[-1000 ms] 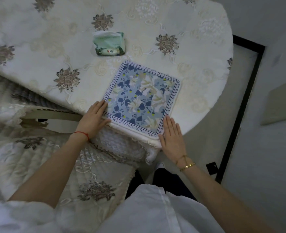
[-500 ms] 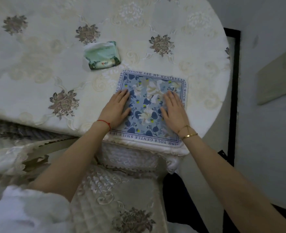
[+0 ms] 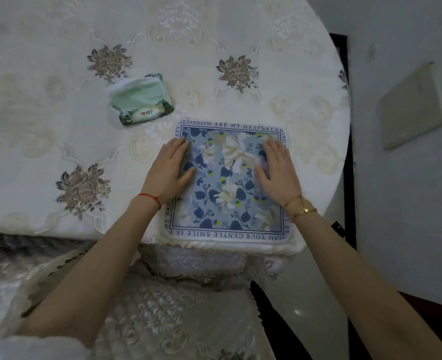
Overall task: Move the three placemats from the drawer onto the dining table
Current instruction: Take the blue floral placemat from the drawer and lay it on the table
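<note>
Where both hands had a moment earlier framed the mat from its near corners at the surface's edge, they had since slid up onto it. The left hand [image 3: 168,170] lay flat on the mat's [image 3: 227,188] left side, fingers straight and together, partly over the border. The right hand [image 3: 277,170] lay flat on the right side, fingers straight, its edges slightly blurred as if in motion. Neither hand gripped anything; both pressed palm-down, well apart, with the mat's floral centre showing between them.

The mat, a blue and white floral square with a border of printed words, sat flat on the surface [image 3: 58,141], which was covered by a cream embroidered cloth. The mat's near edge lay just at the surface's rounded near rim. A green tissue pack [image 3: 141,99] rested near the mat's far left corner, apart from it.

Only one mat face was visible; whether others lay stacked beneath could not be told. No drawer was in view. A padded chair seat [image 3: 162,315] sat below the surface's edge, between the person's arms.

Judging from this, the mat had been nudged into place and was being smoothed down, so this placement looked nearly finished. If other mats remained in the drawer, fetching them would be next.
</note>
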The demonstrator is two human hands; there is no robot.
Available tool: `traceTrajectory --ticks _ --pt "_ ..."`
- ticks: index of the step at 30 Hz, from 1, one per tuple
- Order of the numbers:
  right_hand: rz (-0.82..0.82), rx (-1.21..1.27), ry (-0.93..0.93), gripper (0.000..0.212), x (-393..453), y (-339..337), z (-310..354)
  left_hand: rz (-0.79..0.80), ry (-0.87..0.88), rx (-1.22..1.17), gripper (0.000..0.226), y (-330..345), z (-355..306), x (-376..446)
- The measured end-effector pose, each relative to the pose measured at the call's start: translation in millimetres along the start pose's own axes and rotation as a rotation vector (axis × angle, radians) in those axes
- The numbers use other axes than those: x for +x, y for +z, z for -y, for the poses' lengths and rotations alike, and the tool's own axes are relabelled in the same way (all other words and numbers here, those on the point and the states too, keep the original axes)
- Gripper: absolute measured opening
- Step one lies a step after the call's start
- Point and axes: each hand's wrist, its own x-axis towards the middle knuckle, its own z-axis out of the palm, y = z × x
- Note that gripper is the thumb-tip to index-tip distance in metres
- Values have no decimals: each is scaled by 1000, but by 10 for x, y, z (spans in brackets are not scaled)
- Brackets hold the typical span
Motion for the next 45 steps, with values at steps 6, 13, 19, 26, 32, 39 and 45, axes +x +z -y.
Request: traceTrajectory --ticks 6,13,19,26,32,39,45 --pt "126 -35 -252 53 740 154 376 65 51 -117 56 41 1 690" --pt "102 -73 -248 58 730 195 171 9 104 -3 57 162 123 712" --pt "31 -71 -53 62 402 -33 -296 -43 0 23 66 51 222 595" --pt "-3 -97 -22 67 125 -66 -126 -42 -33 50 67 11 59 254" --pt "118 -68 -132 65 -73 198 155 63 23 13 68 166 -173 -69" --pt "102 -129 -44 65 -396 -24 -249 34 -85 77 69 0 43 -283" --pt "54 -126 65 69 -830 -49 -164 48 -25 97 67 8 -68 -621"
